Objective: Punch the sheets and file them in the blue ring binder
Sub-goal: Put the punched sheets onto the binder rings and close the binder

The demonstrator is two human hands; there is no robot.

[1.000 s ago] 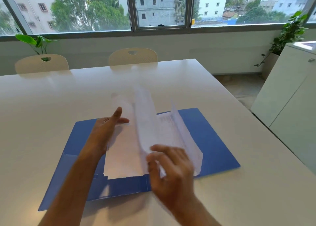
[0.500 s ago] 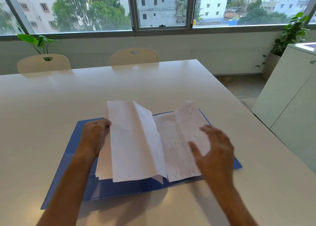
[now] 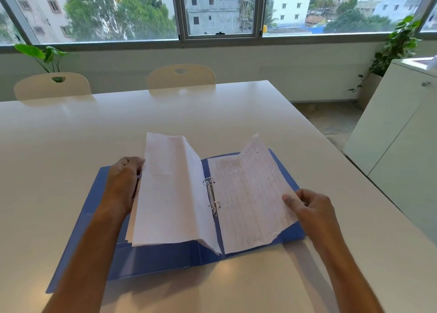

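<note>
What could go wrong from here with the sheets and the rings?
1. The left hand holds the blank stack lifted and curved over the metal rings; letting go could drop it back across them.
2. The right hand pinches only the edge of the printed sheet, whose far corner curls up; a tug might crease or tear it.
3. Whether the sheets sit on the rings is unclear; loose ones could slide off the blue ring binder.

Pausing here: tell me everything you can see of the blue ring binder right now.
The blue ring binder lies open and flat on the white table, spine toward the camera's middle. It looks like thin plastic, with a pocket along the near inside edge. Its two-ring metal mechanism is exposed. The left hand holds a stack of sheets lifted over the left cover; the right hand pinches a printed sheet over the right cover.
</note>
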